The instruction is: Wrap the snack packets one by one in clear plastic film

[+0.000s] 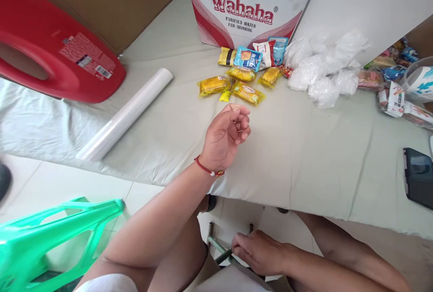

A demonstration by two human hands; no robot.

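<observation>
Head view: left hand (226,138) rested on the cloth-covered table (304,157), fingers loosely curled, palm turned up, nothing held. Wrapped snack packets (241,75) lay just beyond the fingertips at 12 o'clock, apart from the hand, in front of a Wahaha water carton (248,6). White plastic roll (125,114) at 9 o'clock, red plastic stool (50,48) farther off at 10. Crumpled clear bags (321,69) at 2 o'clock. Right hand (259,252) low below the table edge at 6 o'clock, closed on what looked like a green metal bar (218,248), grip partly hidden. Green stool (43,238) at 8 o'clock.
</observation>
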